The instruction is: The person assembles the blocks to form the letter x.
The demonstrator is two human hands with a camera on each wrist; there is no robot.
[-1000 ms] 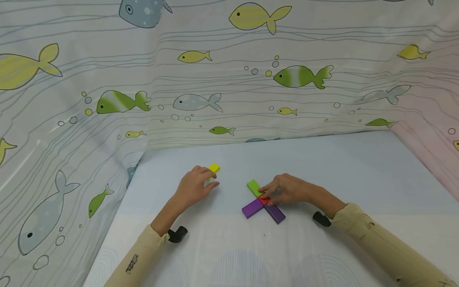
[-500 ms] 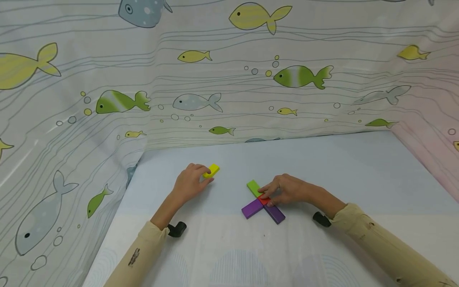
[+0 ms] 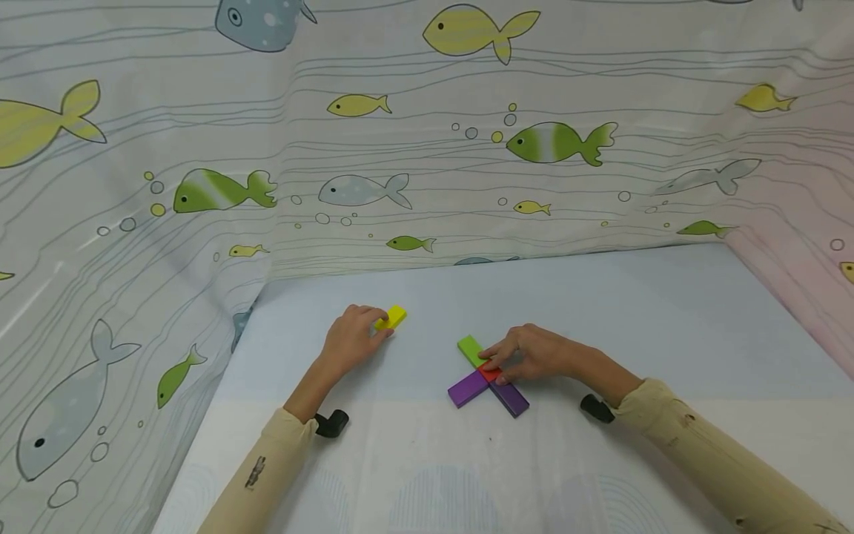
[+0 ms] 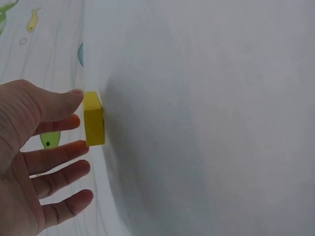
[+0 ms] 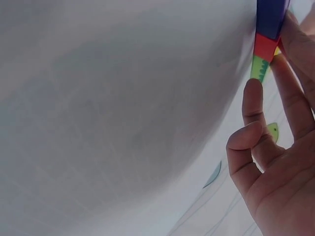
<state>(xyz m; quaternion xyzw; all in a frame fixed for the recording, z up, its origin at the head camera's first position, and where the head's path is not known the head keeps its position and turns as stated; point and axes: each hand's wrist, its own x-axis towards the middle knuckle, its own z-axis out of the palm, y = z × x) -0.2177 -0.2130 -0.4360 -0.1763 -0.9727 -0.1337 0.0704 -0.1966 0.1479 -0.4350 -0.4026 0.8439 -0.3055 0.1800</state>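
My left hand (image 3: pixel 350 337) pinches a flat yellow block (image 3: pixel 395 317) at its near end, on the left part of the table. In the left wrist view, the thumb and a finger lie at opposite ends of the yellow block (image 4: pixel 94 120); the other fingers are spread. My right hand (image 3: pixel 537 350) holds a red block (image 3: pixel 490 371) between thumb and fingers. Around the red block, and touching it, lie a lime green block (image 3: pixel 471 348), a purple block (image 3: pixel 468 388) and a dark purple block (image 3: pixel 510 399). Fingers partly cover the red block.
The blocks lie on a pale blue and white table covering (image 3: pixel 600 297). A fish-patterned curtain (image 3: pixel 454 170) hangs behind and along the left side. Black wrist devices (image 3: pixel 331 423) sit under both cuffs.
My left hand has drawn slightly to the left and its thumb and fingers have closed on the yellow block, now more visible. The right hand and the joined blocks have stayed put.
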